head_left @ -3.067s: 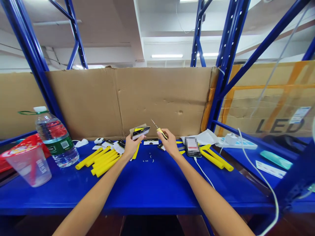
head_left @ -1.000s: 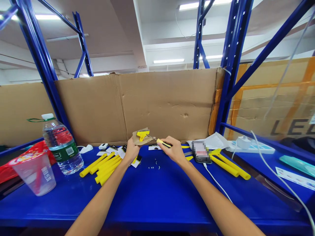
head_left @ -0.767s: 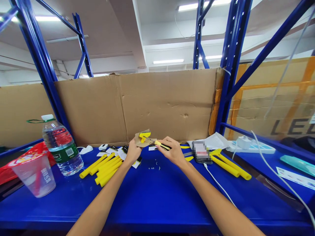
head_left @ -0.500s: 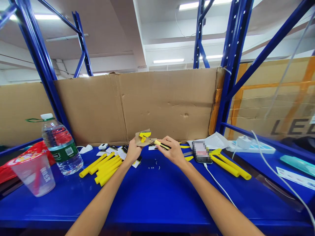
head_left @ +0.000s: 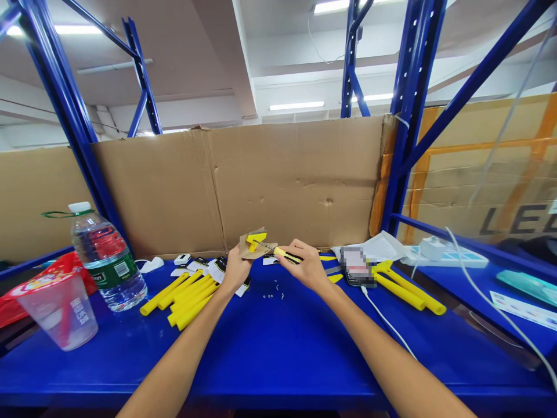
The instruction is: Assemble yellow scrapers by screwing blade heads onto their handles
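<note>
My left hand [head_left: 238,268] is closed around a yellow scraper head [head_left: 256,238] backed by a piece of brown cardboard [head_left: 246,248], held up above the table. In my right hand [head_left: 303,264] is a screwdriver [head_left: 287,254] with a yellow and black handle. Its shaft points left and its tip meets the yellow head; the exact contact spot is too small to make out. Several tiny screws or nuts [head_left: 270,296] lie on the blue table [head_left: 278,354] below my hands. Left of my left forearm, several yellow tubular handles [head_left: 191,293] lie side by side.
A large water bottle [head_left: 111,261] and a plastic cup [head_left: 58,310] stand at left. To the right lie a phone [head_left: 357,268] on a white cable and yellow scrapers [head_left: 404,287]. Behind rises a cardboard panel [head_left: 296,180] between blue rack posts [head_left: 402,116].
The view has shifted very slightly. Both hands keep nearly the same pose, with the screwdriver tip still at the yellow head.
</note>
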Action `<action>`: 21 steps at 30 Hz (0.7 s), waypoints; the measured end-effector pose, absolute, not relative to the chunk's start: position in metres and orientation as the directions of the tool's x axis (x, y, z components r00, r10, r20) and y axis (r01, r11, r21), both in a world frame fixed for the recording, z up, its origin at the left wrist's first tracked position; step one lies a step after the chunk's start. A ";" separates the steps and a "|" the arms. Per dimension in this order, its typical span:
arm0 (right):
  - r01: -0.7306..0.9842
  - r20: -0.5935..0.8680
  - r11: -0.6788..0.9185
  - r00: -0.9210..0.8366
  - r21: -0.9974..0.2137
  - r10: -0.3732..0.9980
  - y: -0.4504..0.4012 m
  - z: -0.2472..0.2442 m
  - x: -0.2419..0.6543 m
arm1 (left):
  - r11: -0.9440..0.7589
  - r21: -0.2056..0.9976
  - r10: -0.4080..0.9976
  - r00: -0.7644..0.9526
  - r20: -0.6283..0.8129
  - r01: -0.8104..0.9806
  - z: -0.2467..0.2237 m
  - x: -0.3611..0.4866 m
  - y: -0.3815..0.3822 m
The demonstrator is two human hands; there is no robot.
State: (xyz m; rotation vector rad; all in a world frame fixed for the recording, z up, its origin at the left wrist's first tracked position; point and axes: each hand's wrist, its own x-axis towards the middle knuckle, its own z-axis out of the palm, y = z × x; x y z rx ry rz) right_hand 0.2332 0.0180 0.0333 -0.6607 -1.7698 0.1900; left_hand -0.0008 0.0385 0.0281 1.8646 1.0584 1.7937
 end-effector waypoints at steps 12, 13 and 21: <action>0.173 0.679 0.694 -0.144 -0.699 0.720 0.015 0.038 0.231 | -0.684 0.674 0.684 -0.076 0.726 0.281 0.032 0.001 0.033; 0.162 0.665 0.681 -0.147 -0.714 0.733 0.015 0.038 0.231 | -0.683 0.673 0.684 -0.074 0.725 0.284 0.032 0.000 0.033; 0.133 0.598 0.620 -0.171 -0.773 0.783 0.013 0.037 0.227 | -0.657 0.685 0.707 -0.057 0.705 0.314 0.033 -0.005 0.035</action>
